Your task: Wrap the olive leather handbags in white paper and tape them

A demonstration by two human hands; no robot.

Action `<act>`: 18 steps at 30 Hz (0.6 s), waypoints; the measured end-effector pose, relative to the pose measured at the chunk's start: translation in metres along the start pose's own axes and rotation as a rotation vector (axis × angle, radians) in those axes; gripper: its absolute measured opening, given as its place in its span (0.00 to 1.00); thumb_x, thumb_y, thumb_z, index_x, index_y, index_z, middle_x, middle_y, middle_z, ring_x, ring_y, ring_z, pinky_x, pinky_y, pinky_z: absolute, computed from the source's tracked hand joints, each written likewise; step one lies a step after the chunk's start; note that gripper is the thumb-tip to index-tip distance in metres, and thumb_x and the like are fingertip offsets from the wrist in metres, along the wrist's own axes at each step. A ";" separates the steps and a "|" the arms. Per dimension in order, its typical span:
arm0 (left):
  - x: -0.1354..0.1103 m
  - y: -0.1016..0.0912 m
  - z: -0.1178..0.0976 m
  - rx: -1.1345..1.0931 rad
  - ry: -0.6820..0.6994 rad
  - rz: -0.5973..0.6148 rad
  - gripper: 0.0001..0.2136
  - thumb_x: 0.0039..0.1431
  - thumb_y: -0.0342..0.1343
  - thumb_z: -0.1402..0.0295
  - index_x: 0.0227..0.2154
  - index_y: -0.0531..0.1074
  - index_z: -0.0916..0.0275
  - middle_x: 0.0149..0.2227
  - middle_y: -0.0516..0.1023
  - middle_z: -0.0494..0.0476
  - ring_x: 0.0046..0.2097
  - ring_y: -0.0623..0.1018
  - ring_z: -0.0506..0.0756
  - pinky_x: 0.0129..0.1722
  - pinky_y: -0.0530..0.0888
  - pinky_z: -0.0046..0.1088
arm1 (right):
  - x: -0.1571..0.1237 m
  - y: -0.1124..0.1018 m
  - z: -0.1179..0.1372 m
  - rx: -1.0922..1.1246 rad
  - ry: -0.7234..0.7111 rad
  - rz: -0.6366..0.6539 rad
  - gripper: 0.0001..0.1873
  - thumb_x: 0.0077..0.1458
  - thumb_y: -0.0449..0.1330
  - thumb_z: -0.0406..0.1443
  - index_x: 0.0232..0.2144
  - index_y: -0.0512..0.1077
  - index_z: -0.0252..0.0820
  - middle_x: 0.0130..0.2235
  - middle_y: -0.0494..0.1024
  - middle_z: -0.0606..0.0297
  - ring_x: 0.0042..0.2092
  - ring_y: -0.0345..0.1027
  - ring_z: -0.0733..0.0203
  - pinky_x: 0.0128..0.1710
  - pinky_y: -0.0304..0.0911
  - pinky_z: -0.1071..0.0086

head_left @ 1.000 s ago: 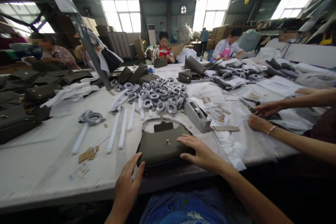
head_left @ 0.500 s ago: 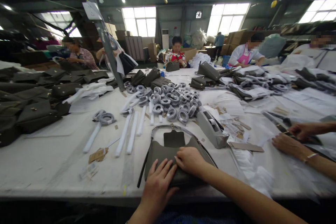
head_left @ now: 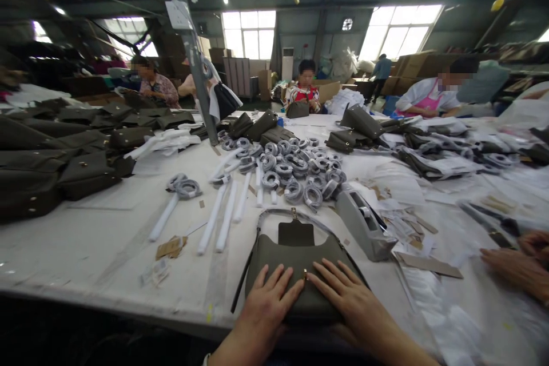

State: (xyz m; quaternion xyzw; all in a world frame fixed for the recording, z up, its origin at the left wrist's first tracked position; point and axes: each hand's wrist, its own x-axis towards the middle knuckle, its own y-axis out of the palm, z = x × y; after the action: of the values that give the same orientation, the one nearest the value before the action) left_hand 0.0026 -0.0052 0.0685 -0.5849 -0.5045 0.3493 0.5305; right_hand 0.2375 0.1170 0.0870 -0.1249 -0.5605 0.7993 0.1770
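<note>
A dark olive handbag lies on the white-covered table close to me, its flap tab folded out to the far side. Its strap, wrapped in pale film along the top, arcs behind it. My left hand rests flat on the left of the bag's front, fingers spread. On the right half lies my right hand, also with fingers stretched out. Between my fingertips shows a small gold clasp. Both palms hide the lower part of the bag.
Wrapped coiled straps are heaped beyond the bag, with white rolls to their left. A grey tape dispenser stands right of the bag. Dark bags pile at left. A co-worker's hands are at far right.
My right hand has opened from curled fingers and moved right to lie flat on the bag. My left hand stays on it. The view has turned left, uncovering the gold clasp.
</note>
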 end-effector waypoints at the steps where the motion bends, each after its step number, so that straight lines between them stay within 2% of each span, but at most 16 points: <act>1: 0.002 0.001 0.004 0.012 0.018 0.004 0.39 0.54 0.63 0.68 0.66 0.53 0.49 0.66 0.62 0.59 0.65 0.65 0.65 0.63 0.62 0.53 | -0.002 0.009 -0.005 -0.023 0.009 -0.012 0.50 0.47 0.64 0.30 0.69 0.49 0.56 0.69 0.54 0.64 0.68 0.49 0.42 0.67 0.46 0.44; 3: 0.002 0.009 0.012 0.084 0.051 -0.026 0.33 0.58 0.57 0.73 0.65 0.56 0.47 0.64 0.66 0.56 0.63 0.68 0.62 0.62 0.64 0.49 | -0.003 0.027 -0.012 -0.080 0.019 -0.047 0.51 0.46 0.58 0.23 0.69 0.48 0.58 0.68 0.57 0.66 0.67 0.52 0.44 0.66 0.49 0.46; 6: -0.005 0.028 0.021 0.228 0.137 -0.185 0.30 0.61 0.50 0.78 0.64 0.58 0.45 0.62 0.70 0.51 0.60 0.71 0.57 0.61 0.66 0.39 | -0.006 0.050 -0.014 -0.136 0.018 -0.112 0.50 0.48 0.51 0.20 0.68 0.48 0.61 0.67 0.58 0.69 0.67 0.53 0.48 0.65 0.52 0.48; 8: -0.013 0.042 0.025 0.295 0.211 -0.290 0.29 0.63 0.50 0.75 0.65 0.56 0.48 0.63 0.68 0.52 0.62 0.70 0.57 0.61 0.66 0.37 | -0.010 0.061 -0.012 -0.109 0.014 -0.120 0.47 0.51 0.54 0.25 0.69 0.46 0.57 0.69 0.54 0.66 0.68 0.49 0.46 0.66 0.50 0.46; 10: -0.017 0.054 0.029 0.353 0.263 -0.343 0.28 0.63 0.53 0.67 0.66 0.56 0.49 0.64 0.67 0.56 0.63 0.68 0.60 0.62 0.64 0.39 | -0.015 0.065 -0.009 -0.043 0.018 -0.099 0.48 0.51 0.61 0.34 0.70 0.45 0.51 0.70 0.48 0.61 0.70 0.44 0.41 0.67 0.45 0.42; 12: -0.014 0.064 0.032 0.402 0.327 -0.406 0.29 0.62 0.56 0.59 0.65 0.57 0.48 0.62 0.69 0.59 0.63 0.68 0.62 0.63 0.61 0.42 | -0.018 0.064 -0.004 0.032 0.029 -0.073 0.51 0.51 0.64 0.43 0.70 0.45 0.48 0.71 0.46 0.57 0.70 0.41 0.40 0.67 0.42 0.42; 14: -0.007 0.072 0.031 0.409 0.368 -0.442 0.30 0.61 0.57 0.55 0.65 0.58 0.46 0.61 0.71 0.60 0.62 0.68 0.63 0.64 0.60 0.43 | -0.018 0.057 0.001 0.113 0.041 -0.060 0.50 0.52 0.64 0.47 0.70 0.46 0.47 0.70 0.47 0.56 0.70 0.41 0.41 0.68 0.41 0.44; 16: 0.001 0.082 0.026 0.394 0.374 -0.462 0.29 0.61 0.57 0.54 0.64 0.59 0.45 0.59 0.72 0.59 0.62 0.69 0.62 0.64 0.60 0.43 | -0.014 0.043 0.003 0.205 0.063 -0.061 0.46 0.54 0.63 0.50 0.69 0.50 0.47 0.70 0.50 0.55 0.70 0.43 0.43 0.68 0.40 0.46; 18: 0.005 0.094 0.020 0.374 0.317 -0.490 0.27 0.62 0.55 0.58 0.64 0.59 0.43 0.57 0.75 0.57 0.60 0.72 0.60 0.63 0.62 0.43 | -0.008 0.023 -0.003 0.320 0.035 -0.041 0.39 0.55 0.62 0.52 0.65 0.60 0.48 0.67 0.60 0.56 0.68 0.50 0.45 0.68 0.44 0.50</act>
State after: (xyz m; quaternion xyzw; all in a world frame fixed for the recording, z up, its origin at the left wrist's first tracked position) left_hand 0.0058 0.0121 -0.0258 -0.3862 -0.4683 0.2027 0.7684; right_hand 0.2424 0.1093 0.0646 -0.0975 -0.4253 0.8723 0.2206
